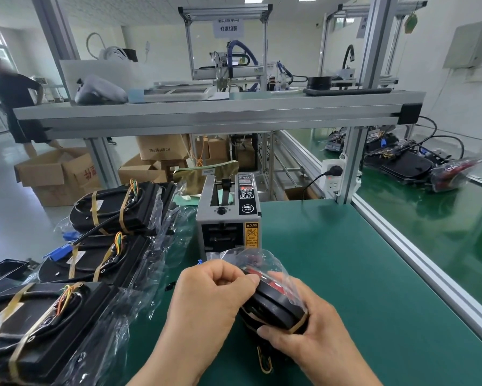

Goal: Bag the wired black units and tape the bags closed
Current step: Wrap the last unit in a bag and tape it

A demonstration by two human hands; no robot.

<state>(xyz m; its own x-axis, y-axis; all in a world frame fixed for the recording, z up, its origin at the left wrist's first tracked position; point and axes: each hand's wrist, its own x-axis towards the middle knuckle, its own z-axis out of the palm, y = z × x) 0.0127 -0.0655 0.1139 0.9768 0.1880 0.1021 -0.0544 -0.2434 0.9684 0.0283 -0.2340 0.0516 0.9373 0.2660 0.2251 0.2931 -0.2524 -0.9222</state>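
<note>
A black wired unit (273, 307) sits partly inside a clear plastic bag (259, 260), held above the green mat at the near centre. My right hand (303, 330) grips the unit's lower right side through the bag. My left hand (214, 291) pinches the bag's plastic against the unit's top left. The bag's open end sticks up toward the grey tape dispenser (228, 215), which stands just behind my hands. Three more black units (114, 210) bound with tan tape lie in open clear bags along the left side.
An aluminium frame rail (418, 260) borders the green mat (345, 260) on the right, and beyond it several bagged units (418, 162) lie on another green surface. A shelf (206, 110) runs overhead. Cardboard boxes (55, 174) stand on the floor behind, where a person (11, 98) stands at far left.
</note>
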